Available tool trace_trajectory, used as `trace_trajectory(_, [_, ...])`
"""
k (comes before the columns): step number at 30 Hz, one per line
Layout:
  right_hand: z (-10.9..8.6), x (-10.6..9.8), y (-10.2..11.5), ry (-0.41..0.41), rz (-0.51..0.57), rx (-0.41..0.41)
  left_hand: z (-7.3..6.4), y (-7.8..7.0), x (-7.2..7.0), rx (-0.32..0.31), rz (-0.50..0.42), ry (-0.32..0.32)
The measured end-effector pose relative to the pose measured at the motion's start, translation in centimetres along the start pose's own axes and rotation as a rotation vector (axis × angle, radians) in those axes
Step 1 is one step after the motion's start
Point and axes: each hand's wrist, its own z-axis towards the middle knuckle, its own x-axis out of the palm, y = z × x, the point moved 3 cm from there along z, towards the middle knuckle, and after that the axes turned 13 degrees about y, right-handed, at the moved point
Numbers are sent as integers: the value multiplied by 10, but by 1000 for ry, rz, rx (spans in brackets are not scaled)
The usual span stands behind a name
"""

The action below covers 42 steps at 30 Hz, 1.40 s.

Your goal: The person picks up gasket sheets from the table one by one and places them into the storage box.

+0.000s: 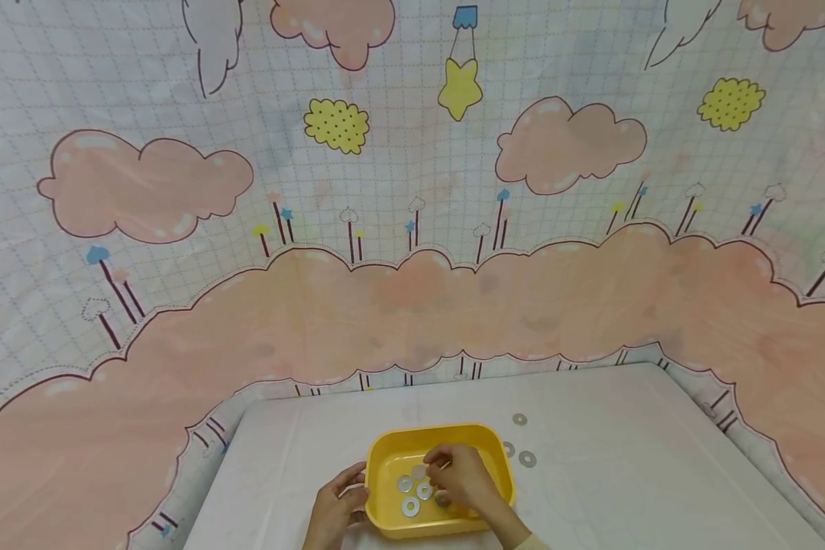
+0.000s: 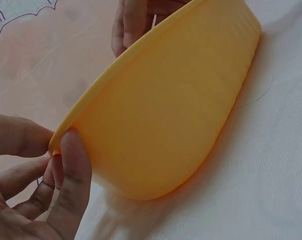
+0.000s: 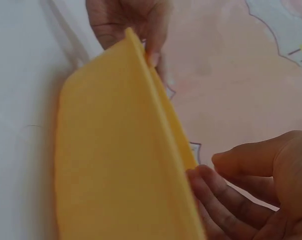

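A shallow yellow plastic tray [image 1: 385, 519] stands on the white-covered table. My left hand [image 1: 334, 504] grips its left rim, with the thumb and fingers around the edge in the left wrist view. Several flat metal washers, one of them the washer [image 1: 410, 506], lie on the tray floor. My right hand [image 1: 462, 477] is inside the tray, just above and right of the washers, fingers loosely bent. In the right wrist view a small gap shows between its thumb [image 3: 240, 159] and fingers, with nothing seen in it. A darker round disc [image 1: 443, 498] sits under this hand.
To the right of the tray, outside it, lie three washers, including a rear washer [image 1: 519, 419] and a nearer washer [image 1: 527, 459]. The white table [image 1: 605, 458] ends at a printed cloth backdrop [image 1: 522, 305] with clouds.
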Motion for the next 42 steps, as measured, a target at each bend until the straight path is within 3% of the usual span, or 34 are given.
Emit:
trace_trajectory(8, [-12,-22,11,-56,47,-30,-1,1,0,8,9,5])
trace_trajectory(16, [-24,-49,16,-140,16,-69,-1,0,0,6,-8,3])
trace_trajectory(25, [-38,-80,20,-286,22,-7,-1,1,0,6,-14,-2])
trace_trajectory(37, [-55,-115,6,-392,34,42,1,3,-1,3,-17,-2])
trace_trajectory(42, [-59,-127,-5,-420,10,98,3,5,-3,-4,-18,8])
